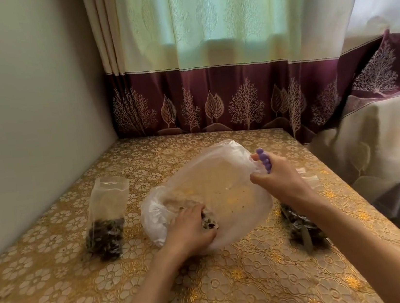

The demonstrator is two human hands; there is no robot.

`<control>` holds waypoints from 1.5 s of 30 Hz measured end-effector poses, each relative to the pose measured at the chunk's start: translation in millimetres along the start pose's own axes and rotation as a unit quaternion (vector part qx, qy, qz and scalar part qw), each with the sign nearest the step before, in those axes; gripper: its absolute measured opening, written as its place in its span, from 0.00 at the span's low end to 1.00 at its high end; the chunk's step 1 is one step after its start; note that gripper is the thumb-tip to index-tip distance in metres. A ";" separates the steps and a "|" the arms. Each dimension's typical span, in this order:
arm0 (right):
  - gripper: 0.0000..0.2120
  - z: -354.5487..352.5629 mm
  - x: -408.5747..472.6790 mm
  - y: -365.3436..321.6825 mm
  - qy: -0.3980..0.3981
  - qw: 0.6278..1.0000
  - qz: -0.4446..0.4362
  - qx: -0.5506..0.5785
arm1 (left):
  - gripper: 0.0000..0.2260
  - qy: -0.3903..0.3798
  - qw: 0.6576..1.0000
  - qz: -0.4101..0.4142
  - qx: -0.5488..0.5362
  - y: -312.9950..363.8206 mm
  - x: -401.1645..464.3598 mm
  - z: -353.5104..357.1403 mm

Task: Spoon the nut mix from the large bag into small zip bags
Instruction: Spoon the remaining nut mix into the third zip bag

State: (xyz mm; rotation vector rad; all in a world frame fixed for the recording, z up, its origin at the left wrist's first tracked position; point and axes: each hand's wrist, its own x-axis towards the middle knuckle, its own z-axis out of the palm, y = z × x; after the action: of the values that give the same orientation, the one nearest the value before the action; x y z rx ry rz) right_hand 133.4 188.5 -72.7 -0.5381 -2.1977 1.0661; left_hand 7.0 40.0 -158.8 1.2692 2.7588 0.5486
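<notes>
The large clear plastic bag [214, 190] lies slanted in the middle of the table, mostly empty, with a little nut mix [209, 222] at its near end. My left hand [190, 229] grips that near end over the mix. My right hand [275, 174] holds the bag's far rim together with a purple spoon handle [264, 159]; the spoon's bowl is hidden. A small zip bag [107, 217] with dark mix in its bottom stands at the left. Another small filled bag [303, 226] lies at the right, partly behind my right forearm.
The table [85, 293] wears a gold floral cloth and sits in a corner, with a wall on the left and a curtain [212, 98] behind. A cloth-covered shape [371, 149] stands past the table's right edge.
</notes>
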 end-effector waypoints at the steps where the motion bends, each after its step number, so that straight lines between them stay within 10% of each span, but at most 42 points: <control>1: 0.24 -1.6 0.9 3.4 -0.003 1.000 0.011 -0.009 | 0.31 -0.002 1.000 0.000 -0.013 0.1 -0.5 -0.7; 8: 0.34 -22.2 -2.0 12.5 0.063 0.996 0.025 -0.051 | 0.15 0.149 0.981 0.038 -0.118 -0.1 -12.2 -29.2; 12: 0.14 -24.0 -1.8 2.3 0.137 0.989 -0.033 -0.036 | 0.10 0.304 0.950 -0.001 -0.077 -19.9 -25.3 -50.7; 24: 0.14 88.4 1.9 -7.0 -0.276 0.931 0.147 0.187 | 0.20 0.162 0.964 -0.189 -0.089 -39.7 -29.6 -44.3; 37: 0.15 121.7 2.7 0.0 -0.304 0.806 0.302 0.407 | 0.12 0.299 0.933 0.160 -0.117 12.9 -7.4 -89.8; 45: 0.19 118.4 6.6 5.8 -0.258 0.805 0.321 0.427 | 0.13 0.307 0.936 0.116 -0.129 -5.8 -13.0 -87.5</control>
State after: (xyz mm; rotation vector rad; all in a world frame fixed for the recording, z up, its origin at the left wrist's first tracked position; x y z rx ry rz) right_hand 47.4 131.2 -131.2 -0.6108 -1.6211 2.6313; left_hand -5.7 1.0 -80.2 1.5748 2.8367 1.5056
